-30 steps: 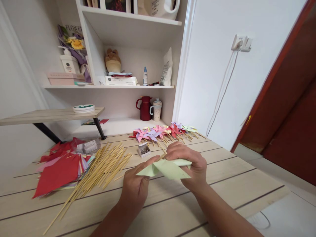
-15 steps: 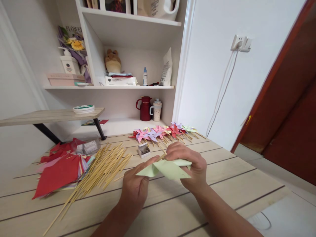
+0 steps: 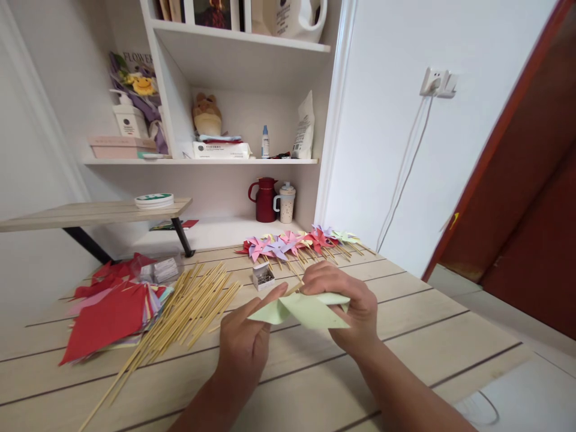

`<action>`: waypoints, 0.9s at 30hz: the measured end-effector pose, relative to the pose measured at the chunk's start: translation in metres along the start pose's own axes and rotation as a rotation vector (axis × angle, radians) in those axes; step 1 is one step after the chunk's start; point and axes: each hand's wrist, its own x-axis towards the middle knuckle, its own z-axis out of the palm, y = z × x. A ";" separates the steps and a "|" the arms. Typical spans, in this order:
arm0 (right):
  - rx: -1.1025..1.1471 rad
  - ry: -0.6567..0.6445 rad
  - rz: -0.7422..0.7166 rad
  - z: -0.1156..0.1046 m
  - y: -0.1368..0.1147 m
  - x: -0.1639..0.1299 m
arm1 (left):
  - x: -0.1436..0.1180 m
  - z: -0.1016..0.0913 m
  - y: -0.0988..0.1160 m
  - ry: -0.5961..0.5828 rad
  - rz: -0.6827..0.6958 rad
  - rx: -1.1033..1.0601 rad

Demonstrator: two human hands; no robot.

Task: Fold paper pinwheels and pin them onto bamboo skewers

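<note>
A pale green paper pinwheel (image 3: 306,311) is held between both hands above the table. My left hand (image 3: 245,336) pinches its left blade, with the index finger stretched along the back. Around its right side my right hand (image 3: 346,300) is closed, thumb hidden under the paper. A wooden stick (image 3: 296,287) shows just behind the paper by my right fingertips; where it meets the pinwheel is hidden. Beyond my hands stands a small open box (image 3: 263,276) of metal pins. Finished-looking pinwheels (image 3: 292,243) in several colours lie in a row on sticks at the back.
Many loose wooden sticks (image 3: 189,312) lie left of my hands. Beside them are stacked coloured paper sheets (image 3: 108,321) and a clear plastic box (image 3: 164,269). A low riser (image 3: 90,213) stands back left. A red jug (image 3: 265,201) and a cup (image 3: 286,204) stand behind.
The hands and pinwheel stay nearly in place. My left index finger has lifted slightly off the stick area, and the view has tipped a little.
</note>
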 end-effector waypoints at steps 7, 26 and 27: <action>0.051 0.001 0.024 0.001 -0.001 -0.001 | 0.003 -0.008 -0.003 0.091 0.189 0.277; 0.035 0.034 0.074 0.004 0.002 -0.009 | 0.017 -0.020 -0.002 0.139 0.428 0.490; 0.047 0.034 0.059 0.005 0.003 -0.009 | 0.016 -0.020 -0.002 0.149 0.436 0.489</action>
